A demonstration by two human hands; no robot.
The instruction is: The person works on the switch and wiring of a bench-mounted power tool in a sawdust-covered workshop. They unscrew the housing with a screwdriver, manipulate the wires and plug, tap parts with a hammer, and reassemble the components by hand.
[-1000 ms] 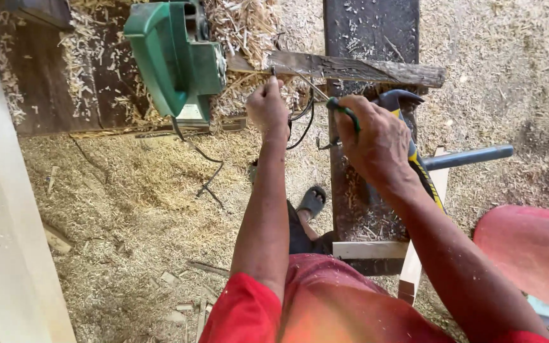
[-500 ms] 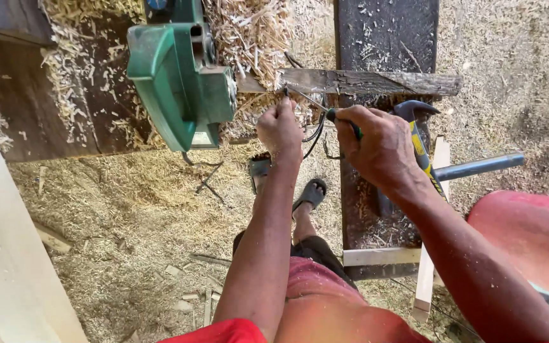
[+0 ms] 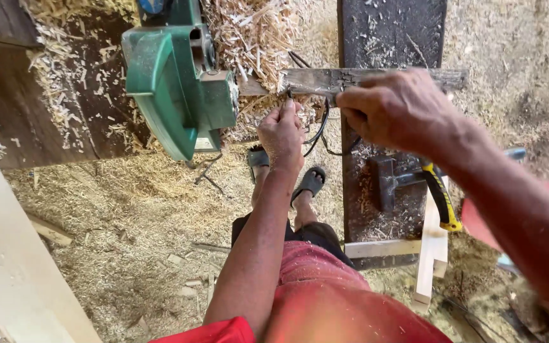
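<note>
Weathered grey wood strip (image 3: 376, 79) lying crosswise at 12 o'clock, resting on dark plank (image 3: 392, 38) and reaching toward green saw (image 3: 176, 82) at 10 o'clock. Left hand (image 3: 281, 130) at centre, fingers pinched narrow on something small at strip's near edge; held item too small to identify. Black cable (image 3: 318, 124) looping down just beside left hand, touching or nearly so; cannot tell whether gripped. Right hand (image 3: 398, 111) at 1 o'clock, fingers curled over strip's near edge, covering part of it; grip on strip or on cable beneath not clearly visible.

Small pale label on saw's lower guard, rectangular, lettering too small to read. Blue round patch at saw's top, cut off by frame edge.

Hammer (image 3: 414, 184) at 3 o'clock lying on plank, black head, black and yellow handle, partly masked by right forearm. Pale wood offcuts (image 3: 430, 254) at 4 o'clock, beside plank's end. Sawdust (image 3: 115, 216) and shavings covering ground from 7 to 11 o'clock. Pale board (image 3: 7, 254) at 8 o'clock, cut off at left edge. Sandalled feet (image 3: 309, 181) below left hand. Red garment at 6 o'clock, blurred. Red object at 3 o'clock behind right arm, mostly hidden, unidentifiable.
</note>
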